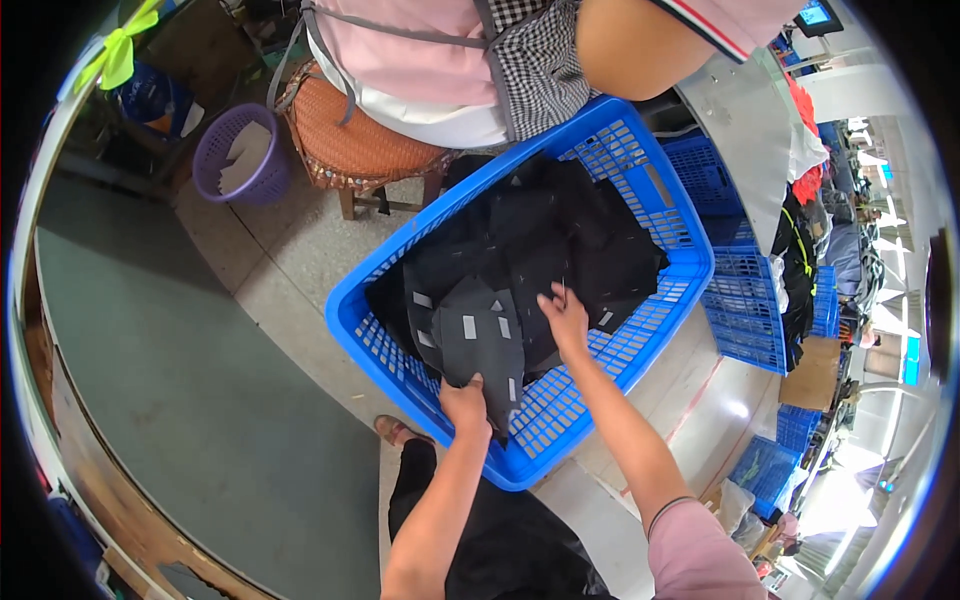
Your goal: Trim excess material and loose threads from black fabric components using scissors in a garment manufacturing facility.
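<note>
A blue plastic basket (345, 310) stands in front of me, heaped with black cut fabric pieces (530, 225). At its near side my left hand (465, 405) grips the lower edge of a dark grey fabric piece (480, 345) that has several small white labels on it. The thumb lies on top of the piece. My right hand (567, 322) is over the heap inside the basket, to the right of that piece. Its fingers are curled together near a thin, light line; what they hold, if anything, is too small to name.
A person in a pink top (410, 30) sits beyond the basket on a stool with an orange woven cushion (350, 125). A purple wastebasket (265, 160) stands at the far left. Beside me on the left is a grey-green tabletop (210, 380). Blue crates (745, 300) stand at the right.
</note>
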Demonstrator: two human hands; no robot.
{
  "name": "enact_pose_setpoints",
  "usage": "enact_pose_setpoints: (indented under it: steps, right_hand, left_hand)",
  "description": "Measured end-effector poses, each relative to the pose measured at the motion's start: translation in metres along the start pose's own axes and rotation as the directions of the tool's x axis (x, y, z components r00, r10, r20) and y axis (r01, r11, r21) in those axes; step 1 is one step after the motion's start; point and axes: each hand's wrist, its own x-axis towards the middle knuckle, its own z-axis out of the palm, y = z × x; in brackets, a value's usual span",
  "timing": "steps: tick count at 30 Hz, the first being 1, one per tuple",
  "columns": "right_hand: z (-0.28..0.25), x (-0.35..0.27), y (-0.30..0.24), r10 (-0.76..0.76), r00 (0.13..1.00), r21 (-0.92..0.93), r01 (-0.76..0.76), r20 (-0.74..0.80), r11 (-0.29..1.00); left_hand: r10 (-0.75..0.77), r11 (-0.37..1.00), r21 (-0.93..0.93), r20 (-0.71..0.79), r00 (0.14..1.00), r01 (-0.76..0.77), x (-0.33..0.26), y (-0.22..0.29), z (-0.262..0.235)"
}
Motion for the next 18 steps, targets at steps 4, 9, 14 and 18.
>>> enact_pose_setpoints:
  steps: [4, 9, 14, 18]
  right_hand:
    - [0.027, 0.049, -0.020, 0.201, 0.979, -0.290, -0.181, 0.040, 0.940]
    - [0.052, 0.045, -0.036, 0.205, 0.977, -0.414, -0.163, 0.059, 0.896]
    - [0.081, 0.024, -0.027, 0.062, 0.992, -0.446, -0.005, 0.113, 0.895]
    - [0.105, 0.027, -0.021, -0.101, 0.993, -0.605, 0.115, 0.058, 0.788]
  left_hand:
    - [-0.149, 0.983, -0.103, 0.061, 0.987, 0.155, -0.046, 0.025, -0.010]
    - [-0.186, 0.970, -0.143, 0.072, 0.980, 0.195, -0.095, 0.043, -0.033]
    - [-0.256, 0.962, -0.082, 0.049, 0.965, 0.259, -0.096, 0.030, -0.063]
    - [-0.208, 0.970, -0.104, 0.105, 0.973, 0.219, -0.093, 0.026, -0.066]
